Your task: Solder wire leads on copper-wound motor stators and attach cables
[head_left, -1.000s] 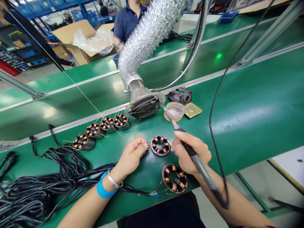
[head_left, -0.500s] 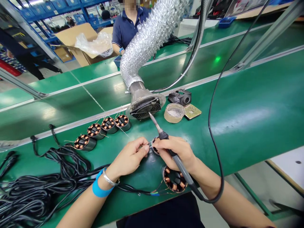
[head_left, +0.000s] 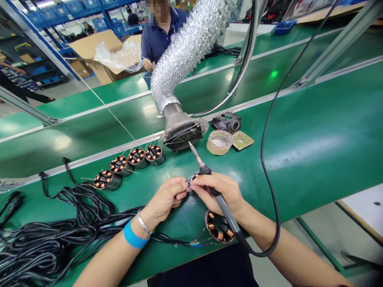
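My right hand is closed around a soldering iron, whose tip points up and away toward the fan grille. Its thumb and forefinger also pinch close to my left fingertips. My left hand is closed in a pinch on a thin wire; its fingertips almost meet those of the right. Just behind the fingers a motor stator is mostly hidden by my right hand. Another stator with copper windings lies below my right hand, beside the coloured wire ends of a black cable.
Several stators stand in a row at the left. Piled black cables cover the left bench. Ahead are a fume extractor, a round tub and an iron stand. Across the bench stands a person.
My left hand has turned slightly and its fingertips have come closer to the right ones. The soldering iron has barely shifted. Across the bench, the person's hand has come into view.
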Demonstrator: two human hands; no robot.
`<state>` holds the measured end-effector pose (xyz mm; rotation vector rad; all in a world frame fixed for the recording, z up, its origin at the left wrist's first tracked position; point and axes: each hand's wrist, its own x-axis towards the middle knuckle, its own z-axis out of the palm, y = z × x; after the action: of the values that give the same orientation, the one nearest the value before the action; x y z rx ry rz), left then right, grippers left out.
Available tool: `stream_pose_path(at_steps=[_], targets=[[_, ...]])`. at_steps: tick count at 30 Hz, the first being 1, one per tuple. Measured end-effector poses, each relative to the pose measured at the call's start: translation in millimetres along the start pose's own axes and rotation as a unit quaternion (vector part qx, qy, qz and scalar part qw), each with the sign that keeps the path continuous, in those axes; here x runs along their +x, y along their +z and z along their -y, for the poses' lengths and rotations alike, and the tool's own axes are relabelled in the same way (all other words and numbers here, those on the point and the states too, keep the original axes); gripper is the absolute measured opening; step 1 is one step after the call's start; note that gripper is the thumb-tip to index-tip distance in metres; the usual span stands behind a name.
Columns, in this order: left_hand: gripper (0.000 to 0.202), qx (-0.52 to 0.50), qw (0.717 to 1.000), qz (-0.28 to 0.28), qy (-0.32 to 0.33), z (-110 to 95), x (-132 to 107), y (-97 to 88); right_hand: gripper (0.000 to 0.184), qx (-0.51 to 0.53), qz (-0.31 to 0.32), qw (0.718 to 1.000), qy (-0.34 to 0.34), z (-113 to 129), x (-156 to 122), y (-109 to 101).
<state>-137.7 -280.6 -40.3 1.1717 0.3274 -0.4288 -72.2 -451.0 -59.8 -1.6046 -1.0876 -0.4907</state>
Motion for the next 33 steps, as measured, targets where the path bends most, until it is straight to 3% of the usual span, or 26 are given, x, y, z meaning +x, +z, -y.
stream_pose_path(at_steps=[4, 7, 13, 20, 26, 33], targets=[[0.024, -0.016, 1.0, -0.022, 0.015, 1.9, 0.2, -1.0, 0.034, 0.044, 0.079, 0.996, 0.019, -0.4, -0.7, -11.2], [0.024, -0.007, 0.999, -0.031, 0.03, 2.9, 0.5, -0.9, 0.029, 0.064, 0.148, 0.987, 0.0, -2.0, -1.8, -11.8], [0.022, 0.031, 0.996, -0.066, 0.054, 2.6, -1.5, 5.4, 0.032, 0.03, 0.057, 0.997, 0.035, -5.7, -4.1, -4.7], [0.031, 0.108, 0.985, -0.112, 0.079, 5.9, -1.4, 9.5, 0.028, 0.013, 0.115, 0.993, 0.018, -7.8, -2.6, -9.1], [0.032, 0.129, 0.975, -0.15, 0.098, 16.6, -3.8, 12.7, 0.034, 0.001, 0.089, 0.996, 0.024, 0.7, -1.2, -15.1], [0.029, 0.105, 0.977, -0.158, 0.101, 19.6, -5.7, 16.1, 0.044, 0.049, 0.008, 0.99, 0.132, 26.2, -17.3, -32.1]])
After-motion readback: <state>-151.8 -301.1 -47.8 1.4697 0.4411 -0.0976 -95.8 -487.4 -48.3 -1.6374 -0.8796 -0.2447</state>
